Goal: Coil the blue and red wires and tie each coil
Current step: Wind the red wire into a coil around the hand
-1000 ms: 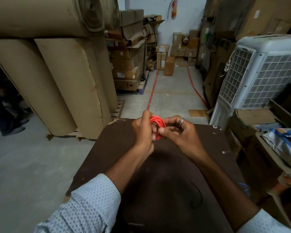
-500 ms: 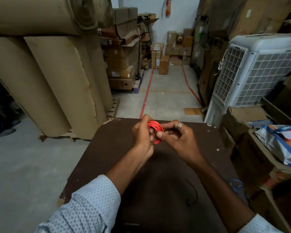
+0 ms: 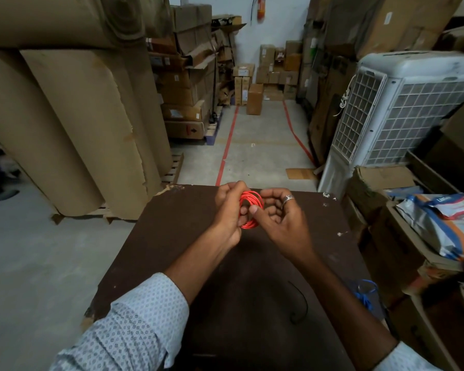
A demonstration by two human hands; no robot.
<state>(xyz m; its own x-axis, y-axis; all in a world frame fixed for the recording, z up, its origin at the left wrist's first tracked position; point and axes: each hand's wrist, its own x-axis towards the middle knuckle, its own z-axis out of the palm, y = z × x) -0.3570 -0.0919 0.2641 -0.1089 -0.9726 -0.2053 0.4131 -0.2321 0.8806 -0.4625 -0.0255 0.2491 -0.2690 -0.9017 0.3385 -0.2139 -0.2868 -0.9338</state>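
Red wire: a thin red plastic-coated wire wound into a small round coil (image 3: 250, 210), held upright in the air above the far part of the table, between the two hands.
Left hand: the left hand (image 3: 227, 210) has its fingers curled round the left side of the red coil, thumb on top near the upper rim; the back of the hand faces the camera.
Right hand: the right hand (image 3: 280, 218) pinches the right side of the coil, its thumb tip pressed on the front of the loops and its fingers bent behind them; a silver ring (image 3: 288, 198) sits on one finger.
Blue wire: a thin blue wire in a loose bundle (image 3: 363, 294) lies at the right edge of the table, near the right forearm and well apart from the red coil; whether it is tied cannot be told.
Black wire piece: a short curved black strand (image 3: 300, 303) lies on the table between the two forearms.
Table: a dark brown square wooden table (image 3: 156, 236) with chipped corners and pale specks near its far right corner.
Sleeves: pale patterned shirt sleeves (image 3: 134, 325) cover both forearms from the near edge of view.
Surroundings: large brown cardboard rolls (image 3: 78, 124) stand to the left on a pallet; a white air cooler with a grid front (image 3: 402, 111) stands to the right; stacked cardboard boxes (image 3: 255, 99) line the far aisle.
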